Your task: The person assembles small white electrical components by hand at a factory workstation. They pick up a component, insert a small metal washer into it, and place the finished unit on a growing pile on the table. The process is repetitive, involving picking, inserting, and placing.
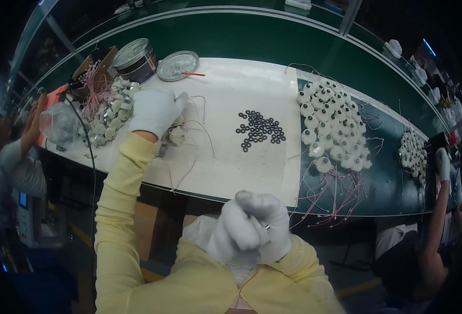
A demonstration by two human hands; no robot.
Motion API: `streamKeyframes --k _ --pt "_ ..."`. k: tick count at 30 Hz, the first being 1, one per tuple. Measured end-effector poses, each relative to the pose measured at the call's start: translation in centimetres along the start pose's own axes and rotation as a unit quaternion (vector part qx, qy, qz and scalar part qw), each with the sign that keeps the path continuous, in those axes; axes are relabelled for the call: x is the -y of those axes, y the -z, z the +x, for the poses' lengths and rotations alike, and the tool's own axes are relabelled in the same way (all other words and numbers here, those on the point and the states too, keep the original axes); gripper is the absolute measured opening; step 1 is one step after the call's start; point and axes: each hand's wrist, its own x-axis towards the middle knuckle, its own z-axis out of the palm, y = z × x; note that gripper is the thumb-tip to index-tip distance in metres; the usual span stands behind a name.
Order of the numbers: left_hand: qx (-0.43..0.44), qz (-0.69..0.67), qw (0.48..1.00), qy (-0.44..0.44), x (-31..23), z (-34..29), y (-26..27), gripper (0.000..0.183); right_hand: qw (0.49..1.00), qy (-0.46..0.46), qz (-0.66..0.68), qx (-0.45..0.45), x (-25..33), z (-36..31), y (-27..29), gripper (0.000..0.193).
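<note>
My right hand (249, 227), in a white glove, is closed in front of my chest at the table's near side. A small wired part (267, 227) is mostly hidden in its fingers; a silvery bit shows, and a thin wire hangs below. My left hand (155, 112), also gloved, reaches over the left of the table, back upward. Its fingers are mostly hidden. It lies beside a heap of small round pale parts (113, 112) with metal bits and pink wires. A few more wired parts (176, 135) rest just right of my left wrist.
Small black rings (260, 127) lie scattered mid-table. To the right, many white round parts (335, 125) with black-ringed tops stand on a green mat, wires trailing. A tin (134, 60), its lid (177, 65) and a red stick (193, 74) are behind. Co-workers sit on both sides.
</note>
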Motion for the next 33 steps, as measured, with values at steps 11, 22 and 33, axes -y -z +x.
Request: streamKeyframes --k 11,22,33 --pt "0.043 0.043 0.997 -0.046 -1.1 4.1 -1.5 0.052 0.578 -0.006 -0.687 -0.441 1.5 -5.9 -7.8 0.02" --pt "0.039 -0.041 0.998 -0.029 -1.7 4.0 -1.4 0.046 0.802 -0.044 -0.379 -0.459 4.6 -7.3 -7.9 0.065" --pt "-0.007 -0.1 0.99 -0.102 -2.3 2.4 -0.7 0.049 0.228 -0.121 -0.919 -0.297 7.6 -4.5 -7.3 0.039"
